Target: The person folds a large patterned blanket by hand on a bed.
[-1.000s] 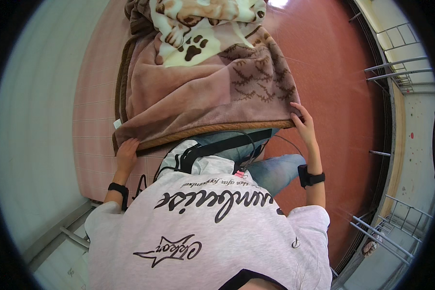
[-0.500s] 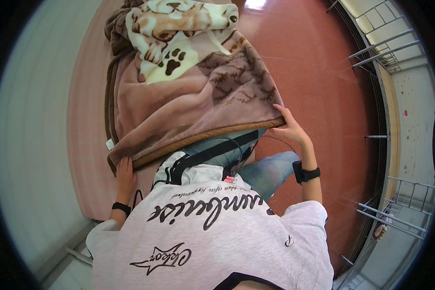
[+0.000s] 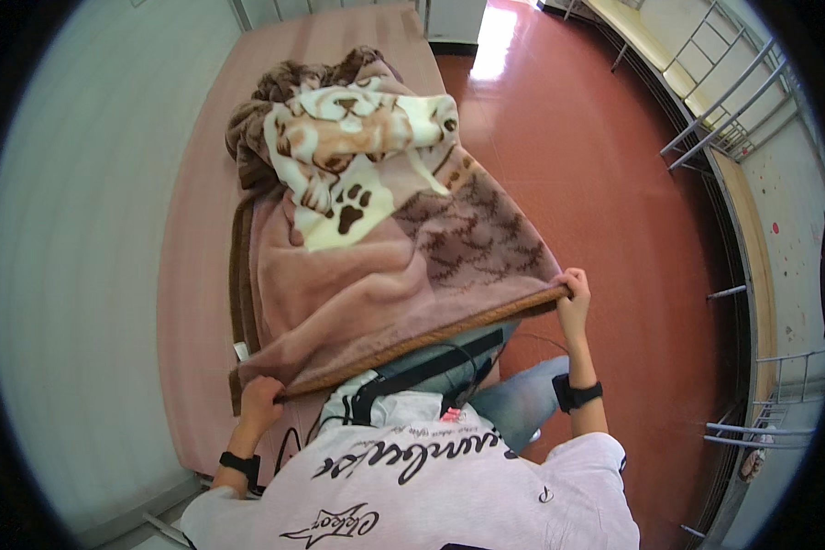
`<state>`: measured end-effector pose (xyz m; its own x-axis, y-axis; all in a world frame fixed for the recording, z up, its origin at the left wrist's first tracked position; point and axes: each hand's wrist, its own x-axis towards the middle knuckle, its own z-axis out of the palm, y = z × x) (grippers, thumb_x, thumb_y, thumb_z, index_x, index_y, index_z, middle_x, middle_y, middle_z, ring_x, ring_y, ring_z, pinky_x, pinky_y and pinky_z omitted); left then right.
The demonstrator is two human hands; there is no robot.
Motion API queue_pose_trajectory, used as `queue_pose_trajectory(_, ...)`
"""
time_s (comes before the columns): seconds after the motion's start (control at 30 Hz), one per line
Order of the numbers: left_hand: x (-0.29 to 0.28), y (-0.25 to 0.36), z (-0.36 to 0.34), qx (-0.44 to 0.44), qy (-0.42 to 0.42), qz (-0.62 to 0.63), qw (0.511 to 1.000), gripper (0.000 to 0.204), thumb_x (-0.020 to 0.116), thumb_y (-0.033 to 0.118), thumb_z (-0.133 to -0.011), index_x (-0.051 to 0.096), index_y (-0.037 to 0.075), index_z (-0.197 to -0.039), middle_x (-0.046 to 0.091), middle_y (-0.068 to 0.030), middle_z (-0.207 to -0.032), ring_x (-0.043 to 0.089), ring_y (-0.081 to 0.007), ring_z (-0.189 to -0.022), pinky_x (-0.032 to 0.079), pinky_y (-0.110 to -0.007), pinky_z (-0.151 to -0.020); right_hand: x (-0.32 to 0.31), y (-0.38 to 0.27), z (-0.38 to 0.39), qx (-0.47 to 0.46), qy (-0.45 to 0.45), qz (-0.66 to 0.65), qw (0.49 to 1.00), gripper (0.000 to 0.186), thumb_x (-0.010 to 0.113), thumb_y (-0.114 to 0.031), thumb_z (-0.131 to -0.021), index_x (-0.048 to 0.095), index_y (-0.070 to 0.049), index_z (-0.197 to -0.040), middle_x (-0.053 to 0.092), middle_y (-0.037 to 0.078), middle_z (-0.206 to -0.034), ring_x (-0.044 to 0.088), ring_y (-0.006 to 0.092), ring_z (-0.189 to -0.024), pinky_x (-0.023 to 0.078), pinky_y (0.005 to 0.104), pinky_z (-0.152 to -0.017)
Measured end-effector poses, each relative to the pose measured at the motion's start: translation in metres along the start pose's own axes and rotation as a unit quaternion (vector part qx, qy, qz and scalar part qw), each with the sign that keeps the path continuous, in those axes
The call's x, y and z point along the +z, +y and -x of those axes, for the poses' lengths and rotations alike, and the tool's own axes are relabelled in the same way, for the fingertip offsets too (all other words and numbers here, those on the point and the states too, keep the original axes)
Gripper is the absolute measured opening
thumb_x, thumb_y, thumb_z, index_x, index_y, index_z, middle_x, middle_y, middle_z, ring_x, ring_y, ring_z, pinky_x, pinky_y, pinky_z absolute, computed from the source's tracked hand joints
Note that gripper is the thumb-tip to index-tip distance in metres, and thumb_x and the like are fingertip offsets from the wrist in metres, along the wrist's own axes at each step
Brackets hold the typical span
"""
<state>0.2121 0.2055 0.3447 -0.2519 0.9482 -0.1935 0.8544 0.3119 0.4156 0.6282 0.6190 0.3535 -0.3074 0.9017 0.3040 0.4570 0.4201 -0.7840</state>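
A thick brown and pink fleece blanket (image 3: 376, 266) with a cream animal print lies over a pink mattress (image 3: 192, 275). My left hand (image 3: 258, 403) grips its near left corner. My right hand (image 3: 573, 298) grips the near right corner, which is held out past the bed's side over the floor. Between my two hands the blanket's brown braided hem (image 3: 412, 344) runs taut. The far end of the blanket is bunched up on the bed. Both wrists wear black bands.
The bed stands against a pale green wall (image 3: 73, 275) on the left. A red-brown floor (image 3: 632, 202) runs along its right side. Metal bed frames and railings (image 3: 733, 119) line the right edge. My white printed shirt fills the bottom.
The blanket and my hands sit lower in the view and more of the bed shows beyond. My right hand has carried its corner out to the right, so the hem is stretched wider.
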Motion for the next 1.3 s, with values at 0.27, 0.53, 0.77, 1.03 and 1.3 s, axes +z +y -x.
queue_pose_trajectory(0.27, -0.060, -0.026, -0.076, 0.011, -0.231, -0.073, 0.970, 0.025, 0.057, 0.009, -0.064, 0.063, 0.004, -0.088, 0.063, -0.0134, -0.085, 0.059, -0.0305, -0.080, 0.047, -0.042, -0.072, 0.009, -0.002, -0.062, 0.058, -0.452, 0.302, 0.837, 0.017, 0.058, -0.003, -0.064, 0.065, -0.005, -0.079, 0.061, 0.017, -0.080, 0.059, 0.0278, -0.072, 0.048, 0.0375, -0.064)
queue_pose_trajectory(0.53, -0.390, -0.011, -0.089, 0.095, 0.432, -0.109, 0.890, 0.017, 0.049, 0.007, -0.077, 0.060, 0.003, -0.089, 0.060, -0.0091, -0.080, 0.057, -0.0219, -0.076, 0.046, -0.035, -0.070, -0.150, -0.255, -0.290, -0.279, 0.255, -0.011, 0.926, 0.030, 0.045, 0.005, -0.072, 0.064, -0.003, -0.095, 0.063, 0.014, -0.094, 0.059, 0.0290, -0.087, 0.044, 0.0340, -0.082)
queue_pose_trajectory(0.77, -0.374, -0.007, 0.095, -0.164, 0.220, 0.014, 0.962, 0.016, 0.041, 0.000, -0.081, 0.057, 0.001, -0.083, 0.058, -0.0056, -0.089, 0.053, -0.0134, -0.079, 0.041, -0.027, -0.071, -0.141, -0.261, -0.124, -0.244, -0.177, 0.146, 0.942, 0.039, 0.046, 0.009, -0.060, 0.062, -0.001, -0.094, 0.061, 0.016, -0.098, 0.058, 0.0258, -0.091, 0.044, 0.0302, -0.078)
queue_pose_trajectory(1.03, -0.273, 0.009, 0.119, -0.172, 0.219, 0.128, 0.952, 0.028, 0.043, -0.010, -0.055, 0.056, -0.002, -0.079, 0.054, -0.0056, -0.078, 0.052, -0.0159, -0.072, 0.042, -0.026, -0.070, -0.148, -0.224, -0.046, -0.037, -0.546, 0.158, 0.822, 0.017, 0.052, -0.001, -0.061, 0.058, 0.003, -0.075, 0.048, 0.022, -0.063, 0.047, 0.0297, -0.053, 0.042, 0.0352, -0.053)
queue_pose_trajectory(1.3, -0.278, 0.024, 0.077, -0.200, 0.175, 0.151, 0.952, 0.016, 0.051, 0.000, -0.063, 0.056, -0.003, -0.077, 0.054, -0.0014, -0.065, 0.050, -0.0103, -0.059, 0.043, -0.024, -0.058, -0.152, -0.223, -0.044, 0.032, -0.516, 0.029, 0.856, 0.009, 0.050, -0.004, -0.065, 0.049, 0.004, -0.066, 0.037, 0.006, -0.056, 0.037, 0.0105, -0.053, 0.032, 0.0285, -0.046)
